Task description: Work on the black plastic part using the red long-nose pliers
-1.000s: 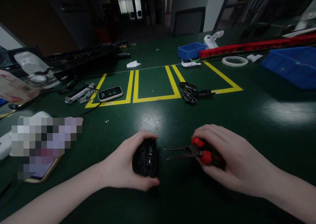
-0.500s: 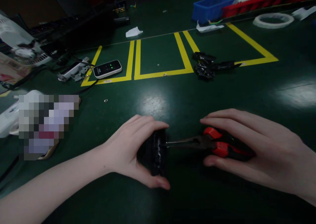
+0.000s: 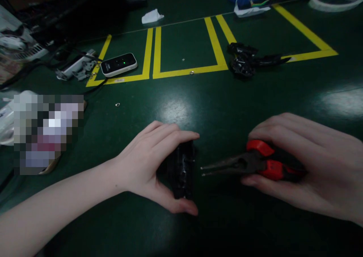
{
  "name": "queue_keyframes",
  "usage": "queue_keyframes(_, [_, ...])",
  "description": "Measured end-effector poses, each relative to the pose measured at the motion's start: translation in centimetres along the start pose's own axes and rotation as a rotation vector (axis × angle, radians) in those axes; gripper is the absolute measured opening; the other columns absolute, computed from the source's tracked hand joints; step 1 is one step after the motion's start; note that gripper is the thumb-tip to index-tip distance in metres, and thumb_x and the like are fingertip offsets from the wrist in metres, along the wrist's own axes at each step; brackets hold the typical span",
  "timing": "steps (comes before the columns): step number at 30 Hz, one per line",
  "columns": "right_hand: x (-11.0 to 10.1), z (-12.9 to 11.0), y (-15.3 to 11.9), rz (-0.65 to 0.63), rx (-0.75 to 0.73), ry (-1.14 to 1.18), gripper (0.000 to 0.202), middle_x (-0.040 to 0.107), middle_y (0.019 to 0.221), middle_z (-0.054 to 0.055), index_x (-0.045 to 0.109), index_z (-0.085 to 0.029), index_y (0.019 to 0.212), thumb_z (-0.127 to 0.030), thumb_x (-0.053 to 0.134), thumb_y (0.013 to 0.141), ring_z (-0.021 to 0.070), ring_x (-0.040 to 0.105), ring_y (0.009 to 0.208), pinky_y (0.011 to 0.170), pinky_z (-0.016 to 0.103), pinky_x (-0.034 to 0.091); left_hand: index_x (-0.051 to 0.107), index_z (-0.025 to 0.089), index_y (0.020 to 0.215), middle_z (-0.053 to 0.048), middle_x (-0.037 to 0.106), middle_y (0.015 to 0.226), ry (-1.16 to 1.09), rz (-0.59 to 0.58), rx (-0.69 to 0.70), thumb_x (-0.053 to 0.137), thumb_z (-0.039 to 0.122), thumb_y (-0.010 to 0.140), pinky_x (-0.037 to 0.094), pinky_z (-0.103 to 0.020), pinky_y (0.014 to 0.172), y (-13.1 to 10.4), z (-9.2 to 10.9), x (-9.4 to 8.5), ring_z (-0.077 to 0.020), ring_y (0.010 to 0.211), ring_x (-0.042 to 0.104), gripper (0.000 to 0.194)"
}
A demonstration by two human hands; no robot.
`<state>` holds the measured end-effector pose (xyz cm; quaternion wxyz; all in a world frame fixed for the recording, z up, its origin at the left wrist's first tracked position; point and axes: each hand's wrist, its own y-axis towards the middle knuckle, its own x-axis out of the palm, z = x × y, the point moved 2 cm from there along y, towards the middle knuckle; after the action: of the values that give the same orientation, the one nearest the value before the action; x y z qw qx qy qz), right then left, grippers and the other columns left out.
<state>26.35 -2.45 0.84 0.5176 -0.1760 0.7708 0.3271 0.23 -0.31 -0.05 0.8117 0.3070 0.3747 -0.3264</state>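
A black, shiny block-like part [image 3: 183, 172] sits in my left hand [image 3: 154, 157], gripped between thumb and fingers just above or on the green tabletop. Its far side is hidden by the palm. My right hand [image 3: 306, 166] is wrapped round a pair of long-nose pliers [image 3: 246, 164] with red and black handles. The pliers' jaws point left at the black part, slightly parted, with a small gap between their tips and it. Nothing shows between the jaws.
Yellow tape [image 3: 187, 73] marks rectangles on the green table [image 3: 136, 117]. A black-and-white device [image 3: 119, 65] stands left, a blurred-out phone-like object [image 3: 53, 132] nearer. Black scrap pieces [image 3: 244, 62] lie right of centre. Small metal rings [image 3: 117, 104], white paper [image 3: 152, 16] and a tape roll [image 3: 336, 0] lie about.
The pliers have drawn back to the right, their tips now apart from the black part they touched or nearly touched. Their jaws look more parted. The view has tilted downward slightly.
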Motion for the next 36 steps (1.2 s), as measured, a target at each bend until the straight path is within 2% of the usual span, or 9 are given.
queue_keyframes(6, [0.5, 0.0, 0.0, 0.027, -0.038, 0.011, 0.037, 0.059, 0.081, 0.005, 0.051, -0.023, 0.095, -0.059, 0.055, 0.09, 0.0215, 0.059, 0.067, 0.053, 0.035, 0.046, 0.051, 0.017, 0.128, -0.004, 0.066, 0.095, -0.006, 0.006, 0.007, 0.065, 0.073, 0.073, 0.041, -0.034, 0.076, 0.1, 0.1, 0.2, -0.0215, 0.083, 0.061, 0.08])
queue_keyframes(11, [1.1, 0.3, -0.2, 0.016, -0.024, 0.03, 0.042, 0.061, 0.096, 0.009, 0.053, -0.022, 0.1, -0.063, 0.054, 0.089, 0.0239, 0.063, 0.075, 0.056, 0.037, 0.05, 0.051, 0.017, 0.128, -0.006, 0.067, 0.099, -0.003, 0.003, 0.004, 0.066, 0.075, 0.07, 0.042, -0.035, 0.079, 0.1, 0.1, 0.3, -0.0226, 0.086, 0.062, 0.084])
queue_keyframes(17, [1.3, 0.3, 0.0, -0.004, -0.04, 0.035, 0.041, 0.063, 0.096, 0.009, 0.054, -0.021, 0.1, -0.06, 0.057, 0.088, 0.0252, 0.063, 0.079, 0.058, 0.038, 0.051, 0.051, 0.018, 0.128, -0.006, 0.068, 0.1, -0.018, -0.005, 0.005, 0.064, 0.075, 0.072, 0.042, -0.036, 0.081, 0.1, 0.1, 0.4, -0.0239, 0.088, 0.063, 0.081])
queue_keyframes(23, [1.6, 0.2, 0.1, -0.064, -0.012, 0.05, 0.038, 0.06, 0.086, 0.006, 0.051, -0.023, 0.097, -0.06, 0.057, 0.089, 0.0238, 0.06, 0.074, 0.056, 0.037, 0.048, 0.052, 0.018, 0.129, -0.007, 0.069, 0.101, -0.032, 0.003, 0.005, 0.064, 0.076, 0.072, 0.043, -0.037, 0.082, 0.1, -0.1, 0.5, -0.0248, 0.088, 0.063, 0.082])
queue_keyframes(29, [1.7, 0.0, 0.3, -0.059, -0.026, 0.037, 0.039, 0.058, 0.078, 0.005, 0.051, -0.024, 0.093, -0.063, 0.053, 0.09, 0.0221, 0.056, 0.066, 0.053, 0.036, 0.043, 0.055, 0.017, 0.129, -0.007, 0.069, 0.102, -0.048, 0.005, 0.008, 0.064, 0.079, 0.07, 0.044, -0.037, 0.083, 0.1, -0.1, 0.6, -0.0249, 0.089, 0.064, 0.085])
queue_keyframes(36, [1.7, -0.2, 0.1, -0.045, -0.038, 0.003, 0.035, 0.056, 0.078, 0.004, 0.05, -0.024, 0.095, -0.059, 0.054, 0.091, 0.0218, 0.054, 0.065, 0.052, 0.036, 0.041, 0.055, 0.015, 0.128, -0.008, 0.069, 0.104, -0.094, -0.03, -0.028, 0.063, 0.076, 0.074, 0.044, -0.036, 0.084, 0.2, -0.1, 0.4, -0.0243, 0.091, 0.063, 0.082])
